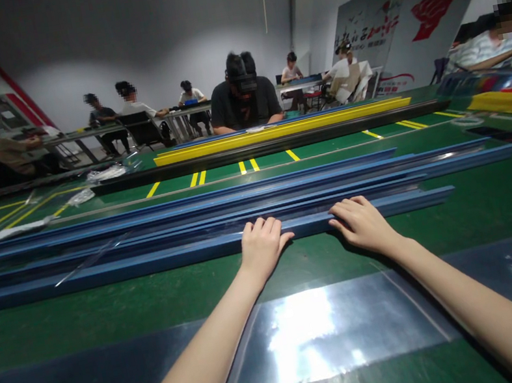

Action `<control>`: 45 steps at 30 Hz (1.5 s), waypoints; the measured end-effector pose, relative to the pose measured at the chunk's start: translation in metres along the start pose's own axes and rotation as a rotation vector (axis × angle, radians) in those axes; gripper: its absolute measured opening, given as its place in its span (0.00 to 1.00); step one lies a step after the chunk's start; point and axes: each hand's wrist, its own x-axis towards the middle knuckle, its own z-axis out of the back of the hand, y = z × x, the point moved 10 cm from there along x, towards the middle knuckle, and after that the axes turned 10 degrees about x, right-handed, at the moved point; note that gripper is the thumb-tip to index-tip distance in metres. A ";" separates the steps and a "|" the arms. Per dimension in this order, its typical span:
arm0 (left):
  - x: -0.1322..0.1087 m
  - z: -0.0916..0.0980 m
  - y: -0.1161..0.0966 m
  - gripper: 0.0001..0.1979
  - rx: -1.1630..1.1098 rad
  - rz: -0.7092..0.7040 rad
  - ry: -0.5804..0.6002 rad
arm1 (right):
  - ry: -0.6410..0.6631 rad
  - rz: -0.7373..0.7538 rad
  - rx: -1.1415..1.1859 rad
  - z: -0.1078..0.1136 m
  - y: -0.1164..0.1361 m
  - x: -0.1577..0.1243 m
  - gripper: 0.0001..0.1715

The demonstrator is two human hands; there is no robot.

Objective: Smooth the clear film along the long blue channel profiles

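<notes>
A long blue channel-shaped strip [311, 224] lies across the green table in front of me, the nearest of several similar strips. My left hand [264, 248] grips it, fingers curled over the strip and thumb along the near side. Farther right, my right hand [359, 223] holds the same strip with bent fingers over it. The inner fingertips of both hands are hidden behind the strip's edge. Under my forearms a wide, clear glossy plastic sheet [359, 325] lies flat on the table.
More blue strips [459, 163] lie just beyond. Farther back are a black strip [278, 146] and a yellow strip [285, 129], with a person [244, 98] seated behind them. A dark flat object [508, 135] and a yellow tray [502, 102] are at right. Crumpled plastic [81, 197] lies left.
</notes>
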 end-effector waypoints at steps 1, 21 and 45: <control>0.000 0.000 0.000 0.15 0.001 0.000 -0.002 | -0.003 0.008 0.009 0.000 0.001 0.000 0.14; 0.000 -0.002 0.000 0.15 -0.011 0.009 -0.024 | -0.032 0.051 0.117 -0.002 0.017 0.009 0.14; 0.000 -0.004 0.001 0.16 -0.021 0.010 0.014 | -0.012 0.020 0.064 -0.005 0.017 0.007 0.19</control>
